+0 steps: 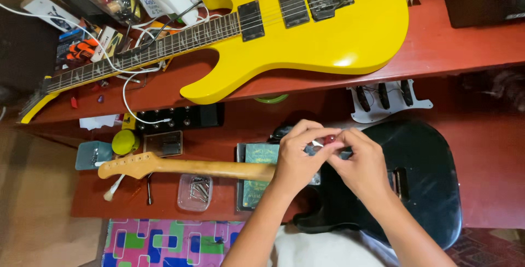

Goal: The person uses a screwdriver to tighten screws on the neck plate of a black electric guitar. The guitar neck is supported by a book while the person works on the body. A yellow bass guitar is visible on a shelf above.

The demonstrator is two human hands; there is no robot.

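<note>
Hands (328, 160) over black guitar (426, 185)

One guitar (328, 32) lies on the upper shelf (465, 48), its neck pointing left over some cables (131, 89). A second guitar (421, 185) lies on the lower surface in front of it. Both hands (328, 160) meet above this body, just right of a booklet (257, 157). A screw box (195, 192) sits before its neck (180, 167), and a pickguard (385, 100) lies behind the body.
</note>
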